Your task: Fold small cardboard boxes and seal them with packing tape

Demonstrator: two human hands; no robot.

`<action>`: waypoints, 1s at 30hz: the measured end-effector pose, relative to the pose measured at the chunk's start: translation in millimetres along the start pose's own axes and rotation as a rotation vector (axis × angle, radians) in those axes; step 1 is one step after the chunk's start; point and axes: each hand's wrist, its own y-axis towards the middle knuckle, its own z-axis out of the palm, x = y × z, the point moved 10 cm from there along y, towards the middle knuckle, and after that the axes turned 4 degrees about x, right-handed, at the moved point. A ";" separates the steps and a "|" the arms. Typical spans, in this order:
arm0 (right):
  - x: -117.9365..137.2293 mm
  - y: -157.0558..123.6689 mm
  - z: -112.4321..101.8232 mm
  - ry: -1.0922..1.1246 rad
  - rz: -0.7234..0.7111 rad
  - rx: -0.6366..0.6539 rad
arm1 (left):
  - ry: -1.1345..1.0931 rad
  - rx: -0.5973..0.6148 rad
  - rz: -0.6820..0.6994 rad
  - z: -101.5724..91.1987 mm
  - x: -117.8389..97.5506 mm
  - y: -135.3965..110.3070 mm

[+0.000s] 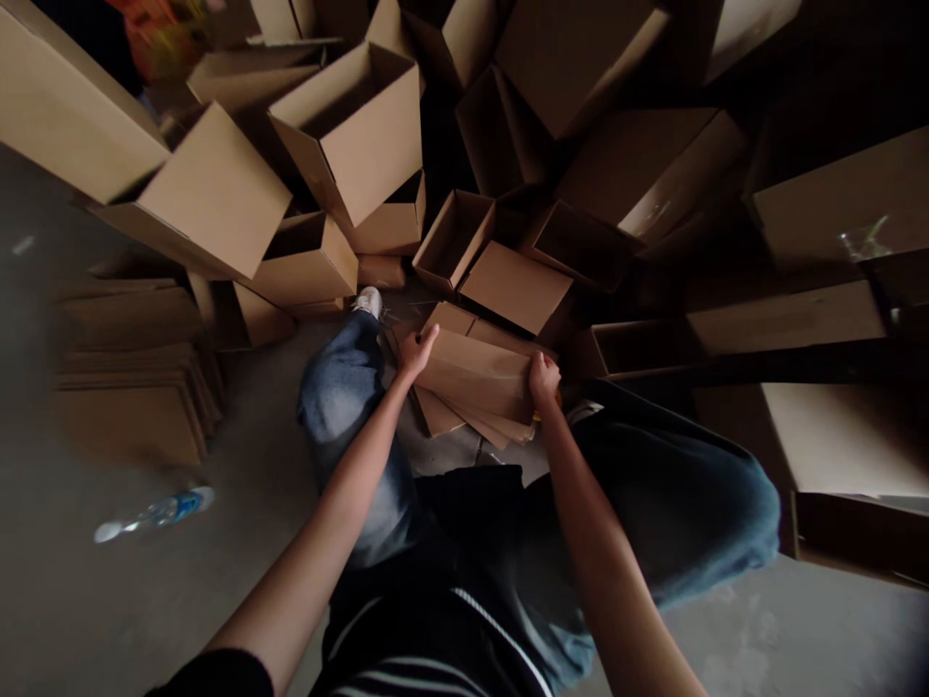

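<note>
Left hand (pixel 414 355) and right hand (pixel 544 379): fingers curled closed on opposite ends of a flat cardboard piece (pixel 475 376), held out in front over more flattened cardboard (pixel 441 414) on the floor (pixel 254 542). Open boxes (pixel 374 145) crowd beyond; cardboard stack (pixel 131 421) and plastic bottle (pixel 156 513) off left. Yellow bit (pixel 537 416) by right hand, can't tell what.

Head camera: on the person's own head, facing forward and down
Left hand (pixel 415 354): just left of mid-view, seen from above and behind
Right hand (pixel 544 378): just right of it, viewed likewise
Forearms (pixel 330 508): nearer the lens than the hands — rising from below
Cartons (pixel 374 155): beyond the hands — farther off, reaching the top edge
</note>
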 end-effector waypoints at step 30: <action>-2.9 -2.0 0.1 0.016 0.083 0.010 | 0.013 0.023 -0.027 1.0 -1.5 -0.8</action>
